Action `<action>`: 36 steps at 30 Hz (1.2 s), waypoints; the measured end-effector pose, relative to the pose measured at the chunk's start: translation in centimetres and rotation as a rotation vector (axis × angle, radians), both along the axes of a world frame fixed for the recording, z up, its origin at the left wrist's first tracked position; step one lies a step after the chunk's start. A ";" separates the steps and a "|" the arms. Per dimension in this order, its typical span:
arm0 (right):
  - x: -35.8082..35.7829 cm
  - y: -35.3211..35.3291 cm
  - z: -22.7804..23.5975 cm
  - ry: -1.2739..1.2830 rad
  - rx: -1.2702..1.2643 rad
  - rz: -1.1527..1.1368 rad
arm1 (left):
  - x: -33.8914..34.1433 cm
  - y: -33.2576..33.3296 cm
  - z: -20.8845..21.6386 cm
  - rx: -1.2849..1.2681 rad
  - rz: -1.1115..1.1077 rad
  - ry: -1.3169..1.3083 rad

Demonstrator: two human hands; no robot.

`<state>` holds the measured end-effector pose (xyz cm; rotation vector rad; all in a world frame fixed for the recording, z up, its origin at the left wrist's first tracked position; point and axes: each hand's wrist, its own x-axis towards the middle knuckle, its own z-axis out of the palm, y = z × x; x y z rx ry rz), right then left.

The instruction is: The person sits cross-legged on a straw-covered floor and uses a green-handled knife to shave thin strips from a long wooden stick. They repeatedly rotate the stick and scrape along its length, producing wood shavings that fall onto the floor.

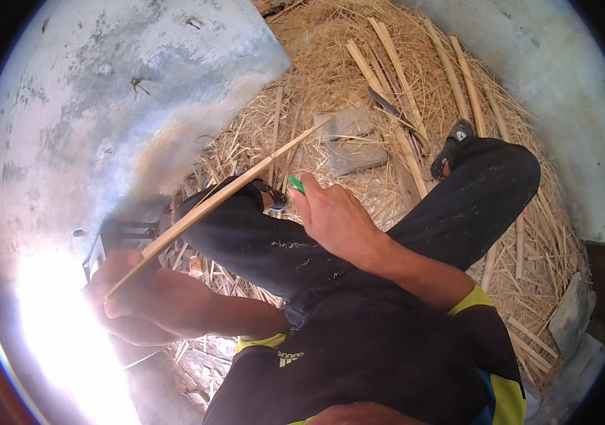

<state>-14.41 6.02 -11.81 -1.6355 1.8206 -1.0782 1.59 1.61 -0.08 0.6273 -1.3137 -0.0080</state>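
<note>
A long, pale split-bamboo strip (226,193) slants up and to the right across the view, over my bent left leg. My left hand (148,294) is closed around its lower end, beside a bright glare. My right hand (341,218) is closed in front of my lap. A short green piece (297,185) sticks out by its thumb and forefinger; the rest is hidden in the hand, so its kind does not show. This hand is apart from the bamboo strip, a little to its right.
Loose straw (323,49) covers the ground. Flat stone blocks (355,157) lie between my feet. Several split poles (403,67) and a dark-bladed tool (386,106) lie beyond. Pale, worn walls (139,85) stand left and right. A grey stone slab (573,315) leans at right.
</note>
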 end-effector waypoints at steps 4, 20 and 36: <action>1.0 0.0 2.2 -0.105 -0.057 0.108 | -2.4 0.6 0.6 0.074 0.055 0.370; -2.9 -7.7 -5.9 0.122 0.196 -0.016 | 0.3 -1.4 0.2 0.066 0.124 0.072; -14.9 -4.3 -35.1 0.365 0.920 -0.368 | -1.9 -3.1 0.2 0.118 0.457 -0.056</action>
